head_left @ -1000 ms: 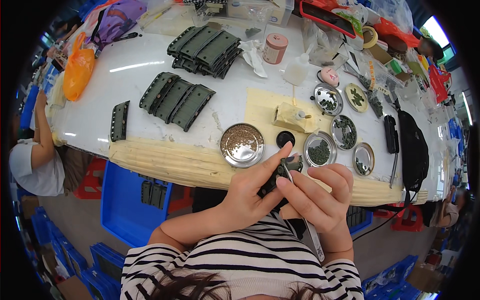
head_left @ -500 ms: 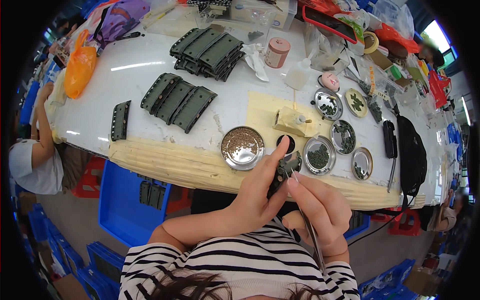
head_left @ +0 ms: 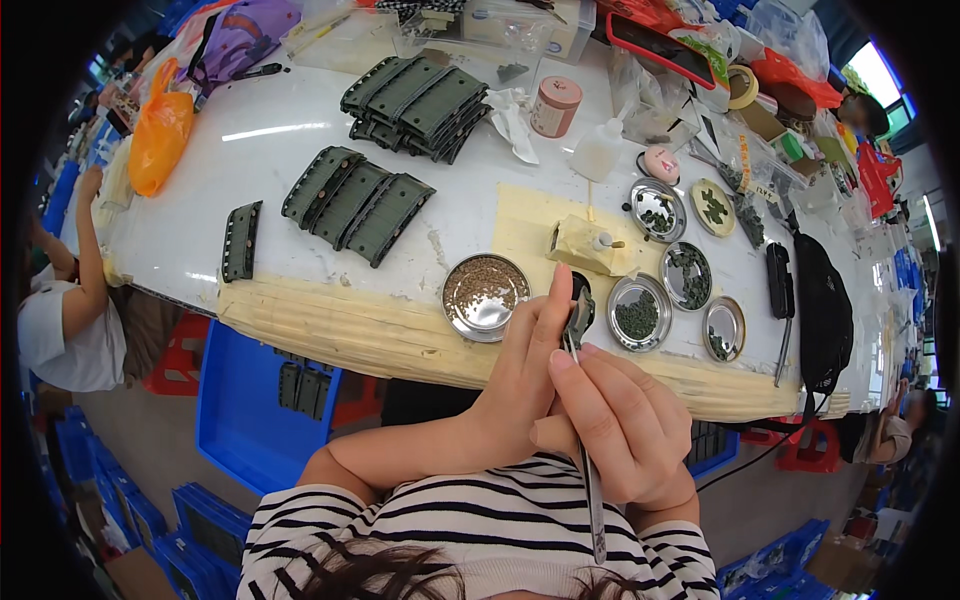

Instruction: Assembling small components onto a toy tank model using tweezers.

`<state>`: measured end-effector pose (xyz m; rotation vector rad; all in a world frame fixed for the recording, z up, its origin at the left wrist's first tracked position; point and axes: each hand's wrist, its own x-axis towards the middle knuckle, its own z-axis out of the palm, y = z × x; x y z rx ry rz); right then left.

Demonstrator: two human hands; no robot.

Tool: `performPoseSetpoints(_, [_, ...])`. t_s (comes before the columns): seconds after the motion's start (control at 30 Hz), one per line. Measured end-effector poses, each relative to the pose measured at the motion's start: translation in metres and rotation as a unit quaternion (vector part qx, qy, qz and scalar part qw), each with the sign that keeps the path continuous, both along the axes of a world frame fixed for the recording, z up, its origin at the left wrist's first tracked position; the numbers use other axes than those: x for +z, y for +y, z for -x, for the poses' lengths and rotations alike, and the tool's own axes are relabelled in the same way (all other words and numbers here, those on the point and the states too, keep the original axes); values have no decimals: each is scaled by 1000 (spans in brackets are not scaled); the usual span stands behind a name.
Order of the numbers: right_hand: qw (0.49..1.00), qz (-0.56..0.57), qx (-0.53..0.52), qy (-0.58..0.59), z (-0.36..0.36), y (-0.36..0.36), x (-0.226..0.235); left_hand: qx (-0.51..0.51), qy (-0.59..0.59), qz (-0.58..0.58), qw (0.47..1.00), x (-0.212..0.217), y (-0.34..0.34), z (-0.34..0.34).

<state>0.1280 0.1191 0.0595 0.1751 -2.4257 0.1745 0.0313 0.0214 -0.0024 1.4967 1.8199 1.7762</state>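
My two hands meet at the lower centre of the frame, raised above the near edge of the desk [head_left: 300, 310]. Compared with the view a second ago, both have lifted toward the camera and the left index finger now stands straight up rather than curling over the part, which suggests I have brought the work closer to my eyes for fine placement. My left hand [head_left: 520, 370] is closed lightly around a small dark component [head_left: 578, 312], pinched between thumb and fingers with only its top showing. My right hand [head_left: 625, 430] is closed in a pen-like grip on slim metal tweezers [head_left: 592, 490]; their tips reach up to the component, and the handle runs down toward my striped shirt. Whether the tips hold anything I cannot tell. Just above the hands on the desk lie a round metal dish of brownish bits [head_left: 484, 295] and, to its right, a dish of green pieces [head_left: 640, 313]. Dark green ribbed panels [head_left: 358, 203] lie well apart at the upper left.
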Motion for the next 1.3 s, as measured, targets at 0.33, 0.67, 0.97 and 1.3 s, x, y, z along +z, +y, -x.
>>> performPoseSetpoints(0.33, [999, 28, 21, -33, -1, 2, 5, 0, 18, 0, 1000, -5, 0, -1])
performPoseSetpoints(0.67, [959, 264, 29, 96, -15, 18, 7, -97, -213, 29, 972, -6, -11, 22])
performPoseSetpoints(0.97, [933, 298, -197, 38, 18, 58, -14, -209, -483, 0, 850, -4, -18, 44])
performPoseSetpoints(1.3, [966, 170, -186, 52, 47, 72, -37, -258, -696, -48, 669, -10, -14, 40])
